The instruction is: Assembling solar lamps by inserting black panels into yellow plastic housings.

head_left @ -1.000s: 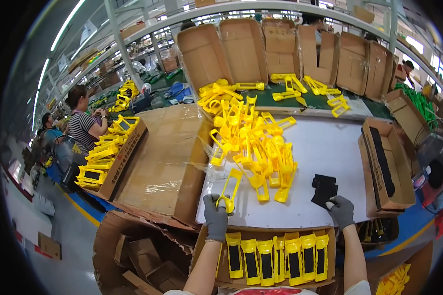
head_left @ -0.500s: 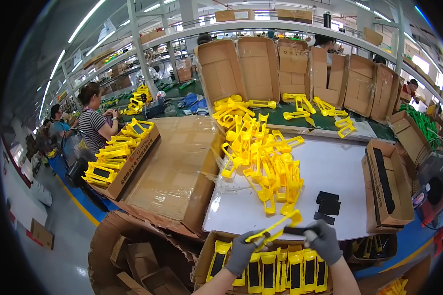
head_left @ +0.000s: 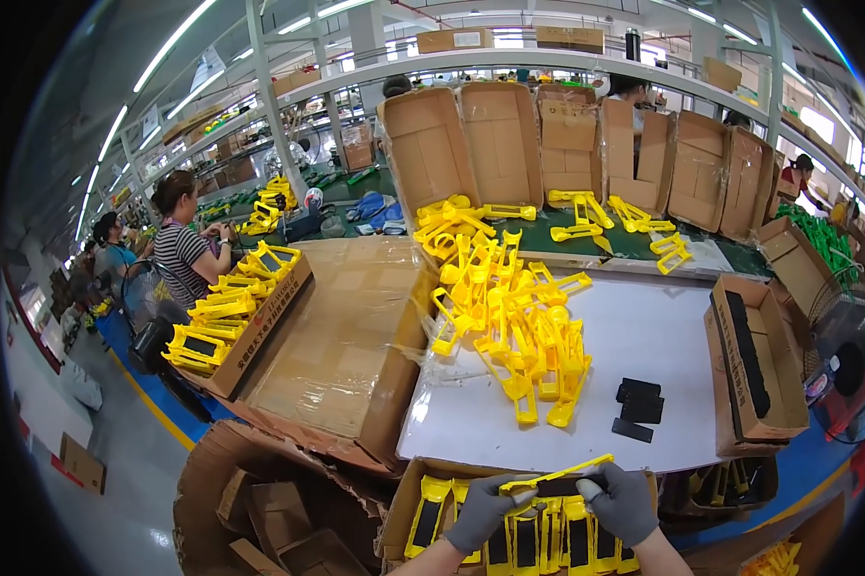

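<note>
Frame (head_left: 560,472): yellow, above the box (head_left: 397,514); likely light, stiff, slightly slick
Left hand (head_left: 479,516): fingers closed on 1 end
Right hand (head_left: 626,505): curled at the other; exact hold unclear
Grip: ends; thin rails may flex

Both hands wear grey gloves and meet low in the view, close together but apart. The left hand (head_left: 480,516) angles up and rightward, its fingers bent and closed in a grip. The right hand (head_left: 623,504) leans leftward to face it, thumb and fingers drawn together. Bare forearms (head_left: 665,559) rise from the lower edge, slanting inward.
</note>
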`<state>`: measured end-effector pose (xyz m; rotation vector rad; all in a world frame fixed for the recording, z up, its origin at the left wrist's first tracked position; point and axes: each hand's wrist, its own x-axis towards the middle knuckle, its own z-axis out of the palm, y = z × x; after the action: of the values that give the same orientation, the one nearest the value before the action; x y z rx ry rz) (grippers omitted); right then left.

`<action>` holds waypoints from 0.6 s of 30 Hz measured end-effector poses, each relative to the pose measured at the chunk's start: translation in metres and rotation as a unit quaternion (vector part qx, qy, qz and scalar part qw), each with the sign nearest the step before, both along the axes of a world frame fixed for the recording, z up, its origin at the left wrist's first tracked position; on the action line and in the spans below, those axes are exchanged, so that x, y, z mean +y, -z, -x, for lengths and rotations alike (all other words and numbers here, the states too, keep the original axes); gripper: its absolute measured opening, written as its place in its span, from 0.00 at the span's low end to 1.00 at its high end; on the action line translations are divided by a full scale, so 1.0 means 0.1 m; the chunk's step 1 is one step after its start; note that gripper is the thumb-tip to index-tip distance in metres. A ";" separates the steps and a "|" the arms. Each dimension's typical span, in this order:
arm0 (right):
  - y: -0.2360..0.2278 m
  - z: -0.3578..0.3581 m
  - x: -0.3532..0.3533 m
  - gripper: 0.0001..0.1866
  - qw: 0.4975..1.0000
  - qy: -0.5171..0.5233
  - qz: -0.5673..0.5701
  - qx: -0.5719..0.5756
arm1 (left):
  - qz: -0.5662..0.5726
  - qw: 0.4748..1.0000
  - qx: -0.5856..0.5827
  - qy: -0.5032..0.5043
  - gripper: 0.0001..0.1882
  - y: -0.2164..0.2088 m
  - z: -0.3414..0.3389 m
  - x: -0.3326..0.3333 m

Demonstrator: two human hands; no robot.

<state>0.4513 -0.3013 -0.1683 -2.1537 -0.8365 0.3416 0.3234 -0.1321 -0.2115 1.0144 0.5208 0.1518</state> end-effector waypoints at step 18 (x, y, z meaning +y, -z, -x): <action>0.27 -0.04 -0.29 0.25 0.995 -0.037 0.053 0.079 | -0.067 0.992 0.012 0.102 0.16 0.12 0.02 0.02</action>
<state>0.4556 -0.3299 -0.1957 -2.1638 -0.8256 0.5995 0.3216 -0.1297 -0.2230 1.1959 0.4296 -0.0069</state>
